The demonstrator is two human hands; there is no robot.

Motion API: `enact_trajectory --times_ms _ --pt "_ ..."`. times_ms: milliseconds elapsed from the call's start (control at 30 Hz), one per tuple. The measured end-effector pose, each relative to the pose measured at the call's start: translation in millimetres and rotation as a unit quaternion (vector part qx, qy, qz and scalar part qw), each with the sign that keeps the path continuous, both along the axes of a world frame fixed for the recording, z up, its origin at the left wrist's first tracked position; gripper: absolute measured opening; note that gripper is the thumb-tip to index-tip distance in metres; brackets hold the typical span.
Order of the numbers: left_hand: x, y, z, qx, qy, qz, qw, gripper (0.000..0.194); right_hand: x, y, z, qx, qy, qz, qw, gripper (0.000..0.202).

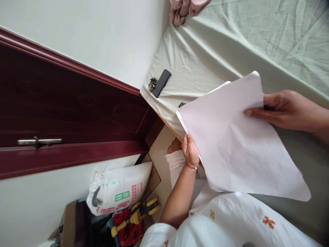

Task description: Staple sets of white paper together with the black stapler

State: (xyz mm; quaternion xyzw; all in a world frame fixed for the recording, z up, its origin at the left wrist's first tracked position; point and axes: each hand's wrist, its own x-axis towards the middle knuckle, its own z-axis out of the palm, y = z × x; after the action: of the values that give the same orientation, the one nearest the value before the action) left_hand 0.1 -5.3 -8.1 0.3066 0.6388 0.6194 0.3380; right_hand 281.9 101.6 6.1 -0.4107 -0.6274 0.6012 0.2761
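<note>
Large white sheets of paper [236,144], at least two layered, are held up in front of my body. My left hand [190,151], with a red string at the wrist, is closed on their left edge. At the upper right edge, my right hand [285,108] pinches the paper, its thumb on the face towards me and its other fingers mostly behind. The top sheet has faint creases and hides most of what is behind it.
A bed with a pale green sheet [205,58] bears a black phone [161,83], keys [153,84] and pink cloth [183,10]. To the left are a dark red door [64,103], a printed white sack [120,188] and a yellow-and-red toy [128,219].
</note>
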Motion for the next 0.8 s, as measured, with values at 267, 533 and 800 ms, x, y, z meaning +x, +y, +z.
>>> enact_trajectory --times_ms 267,533,800 --pt "-1.2 -0.2 0.8 -0.015 0.043 0.003 0.999 0.046 0.7 3.6 3.1 0.045 -0.066 0.022 0.997 0.061" --pt "-3.0 -3.8 -6.2 -0.053 0.07 0.035 0.996 0.053 0.7 3.4 1.4 0.052 -0.08 0.028 0.995 0.062" --pt "-1.0 -6.4 -6.3 -0.083 0.074 0.025 0.994 0.056 -1.0 2.8 -0.5 0.079 -0.123 0.006 0.989 0.067"
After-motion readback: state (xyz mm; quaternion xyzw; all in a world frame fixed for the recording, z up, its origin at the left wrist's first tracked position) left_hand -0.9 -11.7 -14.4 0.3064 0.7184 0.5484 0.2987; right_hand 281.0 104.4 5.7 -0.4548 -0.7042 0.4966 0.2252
